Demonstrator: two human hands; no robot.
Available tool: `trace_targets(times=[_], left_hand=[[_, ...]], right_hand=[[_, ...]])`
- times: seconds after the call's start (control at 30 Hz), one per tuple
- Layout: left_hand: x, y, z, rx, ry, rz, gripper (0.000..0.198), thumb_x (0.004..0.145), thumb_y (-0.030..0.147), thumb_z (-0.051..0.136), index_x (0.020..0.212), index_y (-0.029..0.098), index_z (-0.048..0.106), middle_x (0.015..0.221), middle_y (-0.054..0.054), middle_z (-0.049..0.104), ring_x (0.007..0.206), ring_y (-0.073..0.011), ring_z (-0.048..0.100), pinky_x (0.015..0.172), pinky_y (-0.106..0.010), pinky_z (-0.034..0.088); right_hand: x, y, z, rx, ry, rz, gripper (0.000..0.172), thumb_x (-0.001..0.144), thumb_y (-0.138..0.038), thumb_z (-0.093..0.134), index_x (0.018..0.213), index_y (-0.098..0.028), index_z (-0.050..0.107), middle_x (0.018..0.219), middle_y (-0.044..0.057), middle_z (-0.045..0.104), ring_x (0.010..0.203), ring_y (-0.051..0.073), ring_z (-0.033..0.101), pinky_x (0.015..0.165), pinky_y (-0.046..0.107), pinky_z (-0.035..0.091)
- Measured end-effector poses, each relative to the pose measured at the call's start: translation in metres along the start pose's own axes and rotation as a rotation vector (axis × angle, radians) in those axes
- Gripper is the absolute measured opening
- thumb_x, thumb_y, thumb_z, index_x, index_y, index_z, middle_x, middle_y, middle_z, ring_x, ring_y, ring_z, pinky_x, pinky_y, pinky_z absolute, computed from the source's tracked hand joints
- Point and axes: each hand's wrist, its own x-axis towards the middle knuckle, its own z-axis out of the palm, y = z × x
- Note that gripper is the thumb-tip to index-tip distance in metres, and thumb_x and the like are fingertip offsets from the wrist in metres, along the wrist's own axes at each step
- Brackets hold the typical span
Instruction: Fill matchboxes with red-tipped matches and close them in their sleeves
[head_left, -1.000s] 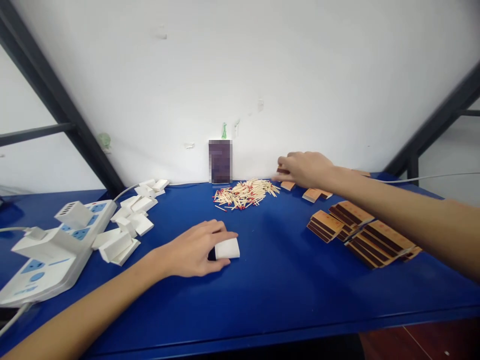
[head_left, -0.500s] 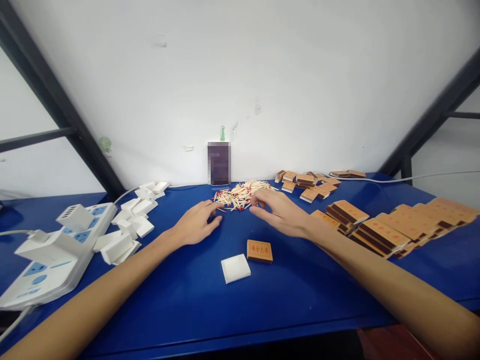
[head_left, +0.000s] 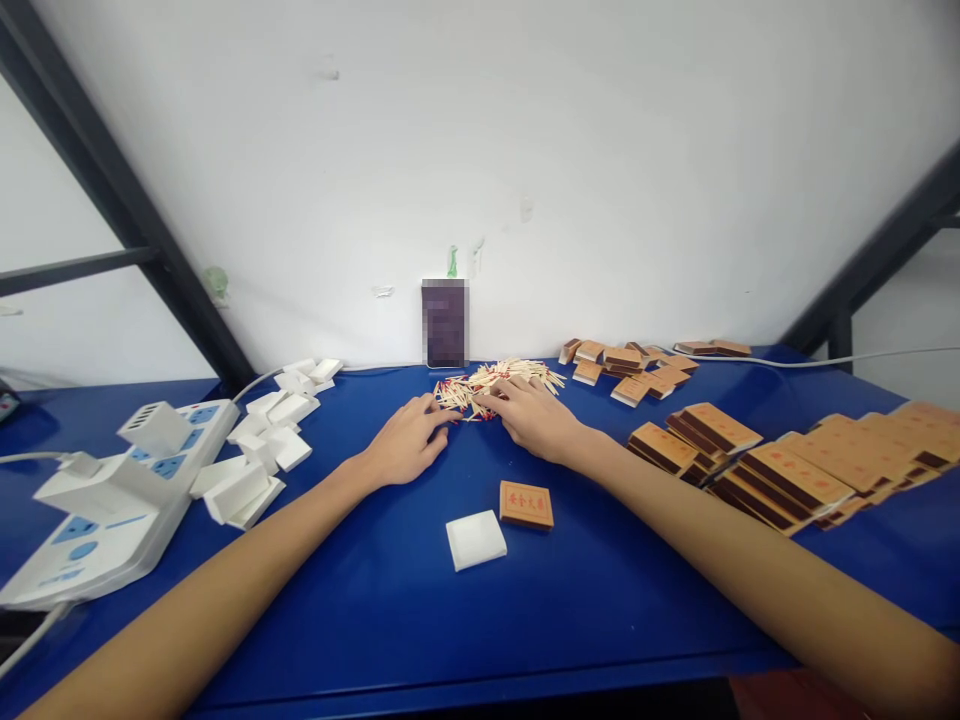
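Presently, by the head view, both bare hands are out over the blue table, working at a heap of matches near the foot of the wall. Left hand: low, palm down, thumb spread well away from the forefinger, fingertips at the heap's near left edge; I make out nothing gripped in it. Right hand: fingers bent, tips down among the matchsticks at the near side; whether it has pinched any I cannot tell, the knuckles hiding the spot. Heads red, sticks pale, lying every which way. Nearer the person, between the forearms, a white tray lies flat, which way up I cannot say; just beside it, to the right and slightly farther off, one orange box with red characters on top. Behind the heap a dark panel, face blurred, stands upright at the wall. Left side: a loose pile of white trays, then a power strip with a charger plugged in. Right side: small orange boxes jumbled toward the back, overlapping stacks of more nearer, beyond the right forearm.
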Motion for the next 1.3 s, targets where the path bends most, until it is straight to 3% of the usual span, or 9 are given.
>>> trace_targets(times=[0.2, 0.37, 0.63, 0.83, 1.0, 1.13, 1.3], left_hand=[[-0.001, 0.003, -0.002, -0.038, 0.038, 0.042, 0.039, 0.096, 0.020, 0.040, 0.131, 0.017, 0.057, 0.113, -0.010, 0.060, 0.104, -0.0242, 0.052, 0.096, -0.043, 0.043], [-0.001, 0.003, -0.001, -0.082, 0.051, 0.049, 0.035, 0.095, 0.020, 0.042, 0.126, 0.016, 0.059, 0.118, -0.010, 0.063, 0.108, -0.0241, 0.053, 0.099, -0.043, 0.043], [-0.002, 0.003, -0.003, -0.139, 0.056, 0.085, 0.025, 0.096, 0.022, 0.040, 0.100, 0.019, 0.064, 0.103, -0.006, 0.068, 0.099, -0.0214, 0.057, 0.094, -0.039, 0.044], [-0.006, 0.009, -0.010, -0.237, 0.022, 0.136, 0.019, 0.096, 0.035, 0.049, 0.096, 0.020, 0.061, 0.105, -0.002, 0.068, 0.102, -0.0203, 0.058, 0.094, -0.038, 0.043], [-0.007, 0.017, -0.010, -0.231, 0.021, 0.042, 0.027, 0.091, 0.043, 0.057, 0.106, 0.021, 0.059, 0.110, -0.003, 0.066, 0.105, -0.0216, 0.058, 0.095, -0.039, 0.044], [-0.003, 0.025, -0.006, -0.182, 0.032, -0.015, 0.036, 0.086, 0.047, 0.062, 0.110, 0.020, 0.057, 0.112, -0.005, 0.065, 0.104, -0.0239, 0.057, 0.092, -0.041, 0.045], [0.001, 0.027, 0.000, -0.178, 0.084, -0.004, 0.030, 0.082, 0.032, 0.066, 0.108, 0.019, 0.058, 0.107, -0.004, 0.067, 0.099, -0.0220, 0.058, 0.090, -0.038, 0.046]], right_hand=[[0.010, 0.001, -0.002, -0.029, 0.002, -0.088, 0.037, 0.094, -0.013, 0.045, 0.126, -0.021, 0.062, 0.125, 0.015, 0.061, 0.118, 0.032, 0.049, 0.095, 0.047, 0.036], [0.009, -0.009, -0.005, 0.017, 0.030, -0.142, 0.031, 0.097, -0.017, 0.044, 0.120, -0.017, 0.066, 0.114, 0.014, 0.067, 0.110, 0.029, 0.052, 0.093, 0.045, 0.034], [0.002, -0.026, -0.006, 0.291, 0.073, -0.154, 0.024, 0.097, -0.020, 0.049, 0.109, -0.018, 0.070, 0.101, 0.011, 0.068, 0.095, 0.023, 0.056, 0.086, 0.039, 0.038], [-0.009, -0.028, 0.000, 0.525, 0.135, -0.152, 0.020, 0.095, -0.019, 0.054, 0.107, -0.018, 0.070, 0.095, 0.008, 0.069, 0.089, 0.020, 0.059, 0.081, 0.035, 0.044], [-0.017, -0.022, 0.003, 0.706, 0.196, -0.078, 0.020, 0.091, -0.018, 0.058, 0.109, -0.021, 0.068, 0.100, 0.005, 0.071, 0.092, 0.018, 0.061, 0.084, 0.034, 0.047], [-0.025, -0.019, -0.001, 0.743, 0.233, 0.014, 0.018, 0.087, -0.016, 0.059, 0.102, -0.021, 0.069, 0.093, 0.004, 0.071, 0.083, 0.016, 0.063, 0.075, 0.031, 0.048], [-0.032, -0.023, -0.010, 0.787, 0.299, 0.168, 0.019, 0.076, -0.018, 0.066, 0.094, -0.020, 0.071, 0.085, 0.002, 0.070, 0.074, 0.015, 0.062, 0.067, 0.029, 0.047]])
